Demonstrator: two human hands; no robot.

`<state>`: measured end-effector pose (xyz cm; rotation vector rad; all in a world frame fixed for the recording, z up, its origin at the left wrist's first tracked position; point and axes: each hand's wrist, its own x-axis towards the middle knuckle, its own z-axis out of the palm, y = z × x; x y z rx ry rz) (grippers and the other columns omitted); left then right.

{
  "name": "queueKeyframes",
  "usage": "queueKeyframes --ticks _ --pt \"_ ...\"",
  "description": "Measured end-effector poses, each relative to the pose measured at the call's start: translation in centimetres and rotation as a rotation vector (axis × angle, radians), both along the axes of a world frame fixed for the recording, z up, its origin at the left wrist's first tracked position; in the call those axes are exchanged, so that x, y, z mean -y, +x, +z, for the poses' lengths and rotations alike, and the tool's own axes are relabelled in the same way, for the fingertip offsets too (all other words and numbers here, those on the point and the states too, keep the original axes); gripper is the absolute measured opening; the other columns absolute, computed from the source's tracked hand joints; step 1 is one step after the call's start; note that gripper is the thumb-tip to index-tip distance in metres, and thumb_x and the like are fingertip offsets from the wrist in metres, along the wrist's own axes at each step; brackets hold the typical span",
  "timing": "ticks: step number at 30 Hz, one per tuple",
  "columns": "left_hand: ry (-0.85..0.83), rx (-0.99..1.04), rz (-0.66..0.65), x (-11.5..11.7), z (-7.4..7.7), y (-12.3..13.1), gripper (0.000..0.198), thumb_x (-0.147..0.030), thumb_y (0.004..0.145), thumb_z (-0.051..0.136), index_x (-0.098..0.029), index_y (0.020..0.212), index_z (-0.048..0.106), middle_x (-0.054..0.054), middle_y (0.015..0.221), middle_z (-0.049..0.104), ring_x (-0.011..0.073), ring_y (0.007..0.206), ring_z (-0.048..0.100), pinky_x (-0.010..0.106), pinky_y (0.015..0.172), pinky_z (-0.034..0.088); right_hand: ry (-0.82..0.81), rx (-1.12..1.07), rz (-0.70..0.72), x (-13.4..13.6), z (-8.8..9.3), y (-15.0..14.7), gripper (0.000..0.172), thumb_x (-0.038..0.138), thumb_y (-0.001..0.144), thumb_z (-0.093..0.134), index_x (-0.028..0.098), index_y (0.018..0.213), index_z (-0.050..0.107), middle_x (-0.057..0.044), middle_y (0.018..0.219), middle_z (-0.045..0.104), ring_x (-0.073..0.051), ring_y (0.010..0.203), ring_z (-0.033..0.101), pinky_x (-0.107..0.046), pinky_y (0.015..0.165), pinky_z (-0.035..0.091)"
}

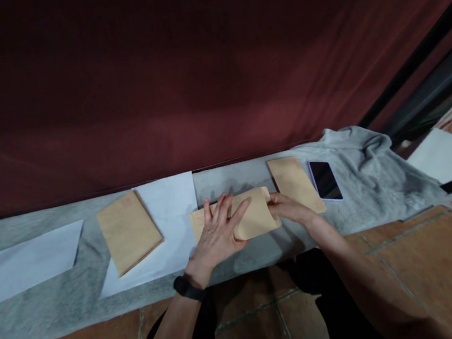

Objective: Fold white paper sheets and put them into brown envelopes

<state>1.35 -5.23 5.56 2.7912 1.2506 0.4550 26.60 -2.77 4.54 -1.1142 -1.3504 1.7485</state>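
Forearms (168, 336) nearest; left hand (216, 232) spread on my envelope (256, 217), long axis crosswise, open rightward; right hand (292, 208) there, grip unclear; print illegible.

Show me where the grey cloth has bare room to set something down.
Bare cloth shows between the leftmost white paper and the envelope stack, and, wrinkled, right of the phone. The middle is crowded: left hand, right hand, held envelope.
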Motion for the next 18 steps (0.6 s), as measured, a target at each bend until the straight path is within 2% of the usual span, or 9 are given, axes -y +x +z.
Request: queueKeyframes --ticks 6,10,13,15,16,18 --pt "-0.026 0.010 0.030 -0.4 -0.2 0.1 0.108 -0.044 0.075 0.082 -0.030 0.164 0.023 0.016 0.164 0.034 0.0410 0.147 0.036 0.064 0.125 0.010 -0.024 0.055 -0.132 -0.3 -0.6 -0.2 0.034 0.042 0.070 0.080 0.019 0.094 0.076 0.000 0.076 0.077 -0.020 0.071 0.071 -0.028 0.066 0.055" --pt "-0.070 0.011 0.055 -0.9 -1.0 -0.1 0.110 -0.044 0.076 0.080 -0.030 0.165 0.018 0.016 0.161 0.039 0.0398 0.145 0.038 0.064 0.124 0.013 0.069 0.179 -0.238 -1.0 -1.6 0.3 0.032 0.038 0.074 0.074 0.020 0.101 0.074 -0.001 0.081 0.077 -0.021 0.075 0.071 -0.030 0.068 0.056" --pt "-0.069 0.008 0.072 -1.1 -1.4 -0.1 0.111 -0.045 0.077 0.079 -0.029 0.166 0.015 0.017 0.159 0.041 0.0390 0.147 0.036 0.064 0.124 0.011 0.272 0.407 -0.484 -1.4 -1.5 1.2 0.031 0.035 0.079 0.067 0.020 0.105 0.071 -0.007 0.097 0.076 -0.024 0.091 0.070 -0.035 0.079 0.057" --pt "-0.055 0.011 0.086 -1.1 -1.5 -0.1 0.112 -0.047 0.077 0.079 -0.027 0.166 0.015 0.018 0.159 0.040 0.0390 0.147 0.036 0.064 0.124 0.008 0.416 0.458 -0.656 -1.4 -0.9 1.8 0.029 0.036 0.082 0.061 0.019 0.105 0.069 -0.010 0.105 0.073 -0.024 0.097 0.068 -0.036 0.085 0.056" --pt "-0.049 0.013 0.090 -1.1 -1.5 0.0 0.112 -0.048 0.077 0.079 -0.026 0.166 0.015 0.019 0.159 0.040 0.0391 0.147 0.036 0.064 0.125 0.007 0.440 0.417 -0.680 -1.3 -0.6 2.0 0.029 0.038 0.084 0.058 0.020 0.103 0.068 -0.010 0.105 0.073 -0.023 0.097 0.068 -0.036 0.085 0.056" --pt "-0.044 0.018 0.090 -0.9 -1.5 0.1 0.111 -0.048 0.077 0.080 -0.025 0.166 0.016 0.019 0.159 0.040 0.0390 0.147 0.035 0.064 0.125 0.006 0.344 0.260 -0.571 -0.9 0.0 2.3 0.029 0.043 0.086 0.055 0.020 0.099 0.069 -0.008 0.098 0.074 -0.021 0.087 0.069 -0.033 0.077 0.056"
